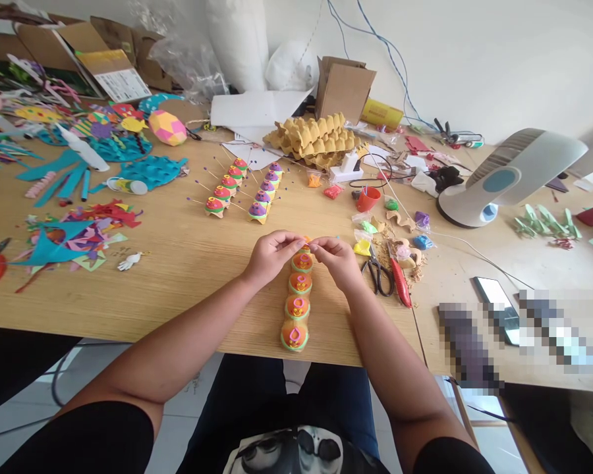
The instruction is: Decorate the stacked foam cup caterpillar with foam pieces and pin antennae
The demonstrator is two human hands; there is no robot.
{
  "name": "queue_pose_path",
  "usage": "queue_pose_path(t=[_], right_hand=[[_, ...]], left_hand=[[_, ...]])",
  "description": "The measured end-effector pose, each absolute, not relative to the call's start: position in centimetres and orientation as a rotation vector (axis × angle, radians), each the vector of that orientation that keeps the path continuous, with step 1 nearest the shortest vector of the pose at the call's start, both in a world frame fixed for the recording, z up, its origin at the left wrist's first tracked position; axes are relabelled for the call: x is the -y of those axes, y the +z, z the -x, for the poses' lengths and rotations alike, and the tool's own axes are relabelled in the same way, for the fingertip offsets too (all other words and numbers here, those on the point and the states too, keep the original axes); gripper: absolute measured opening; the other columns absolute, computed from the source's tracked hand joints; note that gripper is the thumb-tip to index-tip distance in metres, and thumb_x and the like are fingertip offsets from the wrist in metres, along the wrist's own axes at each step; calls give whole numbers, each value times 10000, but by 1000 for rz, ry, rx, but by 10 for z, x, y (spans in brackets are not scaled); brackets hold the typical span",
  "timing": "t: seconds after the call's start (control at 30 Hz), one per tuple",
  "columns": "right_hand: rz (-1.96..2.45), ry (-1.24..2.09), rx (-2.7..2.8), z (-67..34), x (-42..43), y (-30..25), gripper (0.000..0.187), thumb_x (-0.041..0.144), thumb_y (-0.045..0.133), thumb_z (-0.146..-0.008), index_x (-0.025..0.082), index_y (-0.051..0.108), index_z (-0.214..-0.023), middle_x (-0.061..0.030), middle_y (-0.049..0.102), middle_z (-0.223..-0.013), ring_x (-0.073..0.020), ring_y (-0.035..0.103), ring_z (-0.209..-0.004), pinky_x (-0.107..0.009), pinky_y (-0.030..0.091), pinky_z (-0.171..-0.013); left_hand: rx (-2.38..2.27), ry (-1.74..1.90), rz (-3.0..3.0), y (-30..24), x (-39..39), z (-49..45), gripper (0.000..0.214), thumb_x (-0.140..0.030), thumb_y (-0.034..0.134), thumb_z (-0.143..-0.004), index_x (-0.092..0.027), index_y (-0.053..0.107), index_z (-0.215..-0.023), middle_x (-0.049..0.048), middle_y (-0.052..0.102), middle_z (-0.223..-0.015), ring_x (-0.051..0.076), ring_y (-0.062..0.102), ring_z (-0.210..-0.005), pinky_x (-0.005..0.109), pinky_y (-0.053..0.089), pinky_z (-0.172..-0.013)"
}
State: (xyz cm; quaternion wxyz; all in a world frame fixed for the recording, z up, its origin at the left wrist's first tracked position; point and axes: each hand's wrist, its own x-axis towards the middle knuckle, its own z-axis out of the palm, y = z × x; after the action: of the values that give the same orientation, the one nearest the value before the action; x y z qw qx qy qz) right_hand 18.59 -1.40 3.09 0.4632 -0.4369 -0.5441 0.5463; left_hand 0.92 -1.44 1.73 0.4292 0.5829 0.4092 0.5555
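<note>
An egg-carton strip (300,284) with orange-topped, green-rimmed cups stands lengthwise before me on the table. Pink rings and small yellow bits decorate its cups. At its far end my left hand (275,255) and my right hand (335,258) meet, fingertips pinched close together over the last cup. Whatever the fingers hold there is too small to make out. Beyond lie two finished-looking strips, one red-topped (222,192) and one purple-topped (262,195), with pin-like sticks poking out of their sides.
To the right are black scissors (378,275), a red-handled cutter (400,283), a red cup (368,198) and small bags of coloured clay. A fan (504,178) and phone (497,309) stand farther right. Paper scraps (74,240) lie left; egg cartons (316,139) are stacked behind.
</note>
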Motion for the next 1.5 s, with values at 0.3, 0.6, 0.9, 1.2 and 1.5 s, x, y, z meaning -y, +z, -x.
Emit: queue_pose_path(t=[0.3,0.6,0.9,1.2,1.5], right_hand=[[1092,1304,1346,-186,15,35,354,532,764,-737,182,769,-792,-10,654,-689,-112,510,-639,-266,447,-633],[1102,1379,1315,-184,17,34,444,617,752,-707,174,736,-707,-20,636,-667,-119,504,-643,-267,448,-630],[1105,1410,1291,-184,14,32,458,612,817,-621,186,771,-784,-15,655,-674,-113,494,-624,-266,452,-610],[1102,1407,1322,-187,16,34,395,564,787,-689,183,780,-790,-15,654,-681,-112,493,-635,-260,438,-621],[1025,1528,1330,-191,15,34,376,492,806,-680,202,800,-919,-25,726,-807,-129,557,-721,-264,465,-686]], left_hand=[[-975,1378,-1511,22,17,-12,287,-430,760,-795,-158,735,-882,72,750,-921,180,700,-861,311,565,-794],[-979,1402,-1623,20,17,-11,174,-342,725,-831,-176,728,-883,50,707,-907,164,674,-859,291,566,-773],[-1025,1403,-1803,19,17,-10,137,-319,712,-845,-195,735,-900,46,699,-881,148,645,-793,269,547,-702],[-1009,1418,-1686,22,17,-9,149,-319,713,-846,-178,724,-895,54,705,-915,159,668,-853,284,560,-772],[-1008,1412,-1709,20,17,-8,154,-317,702,-858,-186,725,-936,62,709,-951,174,675,-895,301,562,-795]])
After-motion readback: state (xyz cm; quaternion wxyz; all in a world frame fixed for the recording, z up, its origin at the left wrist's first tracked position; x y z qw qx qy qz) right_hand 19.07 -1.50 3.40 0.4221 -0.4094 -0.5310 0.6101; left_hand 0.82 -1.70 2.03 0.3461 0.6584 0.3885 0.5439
